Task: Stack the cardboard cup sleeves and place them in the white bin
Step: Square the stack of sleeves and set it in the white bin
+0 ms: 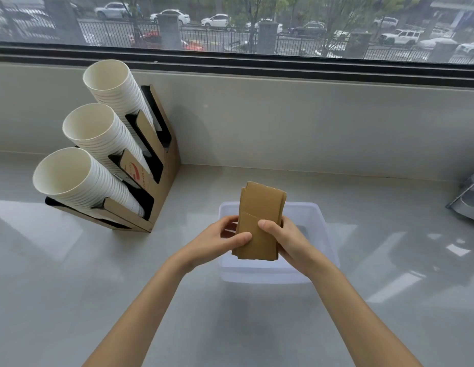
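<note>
Both hands are clamped on the stack of cardboard sleeves (259, 223), the left hand (220, 239) on its left edge and the right hand (286, 239) on its right edge. The stack hangs directly above the white bin (323, 234), with its long axis running from near to far. I judge that the coming move is only straight down.

Table (71, 274): pale grey, glossy, with soft window reflections at right. Low grey wall (283, 123) rises behind it to a dark window frame (257, 63). Window (257, 22) spans the full width. Outside: black railing (217, 38) with stone posts, trees, parked cars (217, 21), wet-looking street. Light is flat daylight, no hard shadows. Cup rack (156, 165) stands at left against the wall, three slanted stacks of white cups (98, 133). Dark grey object (469, 202) at right edge, cut off; cannot identify.
</note>
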Available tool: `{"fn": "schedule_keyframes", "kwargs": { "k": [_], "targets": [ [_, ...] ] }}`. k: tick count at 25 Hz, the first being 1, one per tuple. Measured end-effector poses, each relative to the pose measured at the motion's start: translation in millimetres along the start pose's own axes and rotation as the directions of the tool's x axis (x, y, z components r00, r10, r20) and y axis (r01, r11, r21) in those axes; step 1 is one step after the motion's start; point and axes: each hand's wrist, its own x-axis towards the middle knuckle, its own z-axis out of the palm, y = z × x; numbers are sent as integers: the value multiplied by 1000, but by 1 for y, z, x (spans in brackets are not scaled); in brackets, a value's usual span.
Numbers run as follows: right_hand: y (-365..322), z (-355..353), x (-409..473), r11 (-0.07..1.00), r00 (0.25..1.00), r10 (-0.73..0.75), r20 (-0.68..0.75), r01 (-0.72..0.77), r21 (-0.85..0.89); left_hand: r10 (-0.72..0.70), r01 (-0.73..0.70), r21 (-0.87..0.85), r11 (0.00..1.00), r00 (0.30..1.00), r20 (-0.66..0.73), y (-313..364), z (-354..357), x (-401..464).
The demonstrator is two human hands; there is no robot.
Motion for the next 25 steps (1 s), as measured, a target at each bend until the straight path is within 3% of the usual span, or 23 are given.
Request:
{"fn": "schedule_keyframes", "kwargs": {
  "k": [3, 6, 9, 16, 25],
  "targets": [
    [4, -6, 12, 999, 999, 43, -5, -43, 31, -11, 14, 48, 999, 998, -61, -6, -8, 12],
    [12, -10, 23, 986, 987, 155, -47, -152, 63, -41, 53, 40, 998, 965, -260, -19, -15, 21],
    [27, -9, 34, 958, 954, 288, -81, -288, 18, -125, 156, 61, 986, 926, -357, -35, -19, 28],
    [50, -2, 54, 887, 887, 438, -146, -453, -93, -261, 257, -54, 965, 915, -308, -61, -13, 36],
    [53, 7, 65, 792, 821, 555, -137, -571, -214, -261, 255, -57, 965, 927, -269, -63, -17, 40]
  ]
}}
